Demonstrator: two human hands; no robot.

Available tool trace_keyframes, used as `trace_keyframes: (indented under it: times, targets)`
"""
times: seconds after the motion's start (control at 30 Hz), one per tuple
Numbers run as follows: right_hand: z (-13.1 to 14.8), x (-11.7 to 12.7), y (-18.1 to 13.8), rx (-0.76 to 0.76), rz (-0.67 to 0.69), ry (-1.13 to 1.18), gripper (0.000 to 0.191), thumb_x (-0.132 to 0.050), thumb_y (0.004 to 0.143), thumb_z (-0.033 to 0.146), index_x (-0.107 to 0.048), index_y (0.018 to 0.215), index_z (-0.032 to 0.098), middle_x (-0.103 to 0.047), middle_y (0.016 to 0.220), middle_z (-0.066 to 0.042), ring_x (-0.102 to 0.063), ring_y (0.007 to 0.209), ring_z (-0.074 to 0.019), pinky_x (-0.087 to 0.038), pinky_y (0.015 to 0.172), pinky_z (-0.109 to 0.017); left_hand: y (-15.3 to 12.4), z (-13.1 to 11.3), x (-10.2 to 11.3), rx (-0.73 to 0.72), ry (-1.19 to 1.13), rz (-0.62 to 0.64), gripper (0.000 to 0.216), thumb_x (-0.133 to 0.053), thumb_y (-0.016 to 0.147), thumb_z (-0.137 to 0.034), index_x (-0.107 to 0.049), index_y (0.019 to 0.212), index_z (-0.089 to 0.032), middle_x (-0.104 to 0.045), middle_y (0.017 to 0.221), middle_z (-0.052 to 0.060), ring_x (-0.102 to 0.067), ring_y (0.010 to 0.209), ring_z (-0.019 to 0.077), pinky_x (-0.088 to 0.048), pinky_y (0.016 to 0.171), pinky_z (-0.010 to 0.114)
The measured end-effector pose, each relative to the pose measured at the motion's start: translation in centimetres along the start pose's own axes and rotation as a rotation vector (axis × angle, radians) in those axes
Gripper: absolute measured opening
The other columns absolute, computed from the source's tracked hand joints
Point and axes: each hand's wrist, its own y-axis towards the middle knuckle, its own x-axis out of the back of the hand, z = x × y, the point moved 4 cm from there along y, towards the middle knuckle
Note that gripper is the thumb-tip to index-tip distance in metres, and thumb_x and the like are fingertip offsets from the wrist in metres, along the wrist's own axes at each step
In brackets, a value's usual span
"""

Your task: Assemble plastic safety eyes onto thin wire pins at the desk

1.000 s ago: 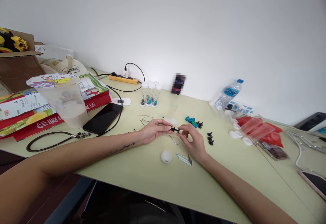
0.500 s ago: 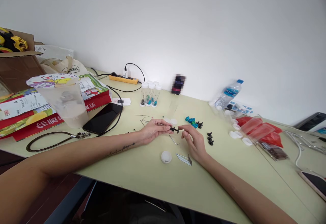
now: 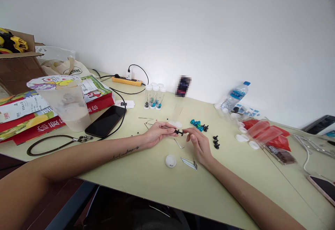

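Observation:
Pinched between the thumb and fingers of my left hand (image 3: 158,134) is a small black spool-shaped part (image 3: 179,132). A thin metal rod lies along the top of the same hand. The index fingertip of my right hand (image 3: 200,144) meets the free end of the black part, while its thumb is apart from it. Below are an L-shaped hex key (image 3: 179,143), a bundle of hex keys (image 3: 189,163) and a white cap (image 3: 171,161) with something tiny inside. Blue-green parts (image 3: 197,124) and black parts (image 3: 216,142) lie right of the hands.
Capped clear tubes (image 3: 155,97) stand behind my left hand. A phone (image 3: 106,121), a plastic cup (image 3: 66,108) and a red box (image 3: 101,99) are at left. White caps (image 3: 242,138), a red bag (image 3: 281,140) and a water bottle (image 3: 237,94) are at right.
Almost nothing differs. Both hands stay at the black part, with only a slight shift of the right fingers and thumb.

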Motion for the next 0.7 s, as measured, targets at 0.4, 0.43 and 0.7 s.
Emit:
trace_keyframes:
  times: [0.4,0.43,0.7]
  targets:
    - [-0.14,0.05,0.04,-0.013,-0.006,0.031,0.039,-0.027,0.094,0.036,-0.061,0.104,0.020,-0.061,0.084,-0.007,-0.058,0.080,-0.0188,-0.045,0.075,-0.035,-0.01,0.02,0.10,0.009,0.000,-0.022,0.027,-0.075,0.064,-0.022,-0.065,0.086,-0.010,-0.068,0.083,0.007,-0.066,0.085,0.0204,-0.043,0.095,0.035]
    - [-0.10,0.20,0.00,-0.001,-0.032,0.034,0.039,-0.026,0.094,0.035,-0.060,0.106,0.020,-0.060,0.082,-0.007,-0.058,0.083,-0.0196,-0.045,0.075,-0.035,0.00,0.02,0.11,0.008,-0.004,-0.023,0.026,-0.075,0.064,-0.022,-0.065,0.086,-0.010,-0.068,0.083,0.006,-0.066,0.085,0.0202,-0.043,0.095,0.035]
    - [-0.16,0.36,-0.06,0.009,-0.032,0.072,0.038,-0.030,0.094,0.034,-0.064,0.104,0.021,-0.060,0.084,-0.007,-0.058,0.086,-0.0205,-0.046,0.073,-0.035,0.08,0.03,0.22,0.007,-0.019,-0.049,0.028,-0.076,0.062,-0.021,-0.065,0.085,-0.010,-0.068,0.083,0.007,-0.066,0.084,0.0197,-0.044,0.093,0.035]
